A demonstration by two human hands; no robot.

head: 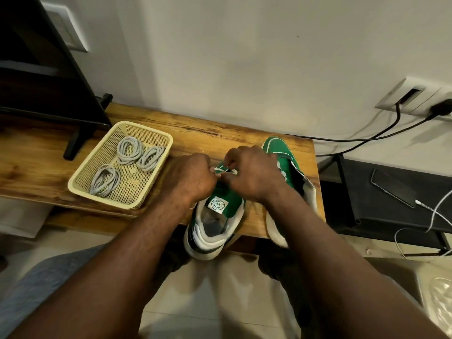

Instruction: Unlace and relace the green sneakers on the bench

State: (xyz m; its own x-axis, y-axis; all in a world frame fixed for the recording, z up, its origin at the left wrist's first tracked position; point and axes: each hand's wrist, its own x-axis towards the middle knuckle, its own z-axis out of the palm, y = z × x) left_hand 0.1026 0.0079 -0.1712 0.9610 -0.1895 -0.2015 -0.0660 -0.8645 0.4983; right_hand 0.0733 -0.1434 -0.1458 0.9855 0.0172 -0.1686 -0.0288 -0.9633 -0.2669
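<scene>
pinching the white lace (221, 170) over the green sneaker (215, 216) at the near right edge of the bench (195, 128), the left hand (193, 177) and right hand (252, 172) should ease it out eyelet by eyelet.

2 green sneakers sit at the right end of a wooden desk (195, 133), toes toward the wall and heels overhanging its front edge. The nearer sneaker (215, 216) stands upright. Its white-lined collar opens toward the camera, and its green tongue carries a round white label. A white lace (223, 170) crosses its upper eyelets, pinched on either side by the left hand (190, 177) and the right hand (252, 172). The second sneaker (293, 165), just beside it on the right, is tilted to the right, with a green upper, white piping and a white sole. It is partly hidden behind the right forearm.
</scene>
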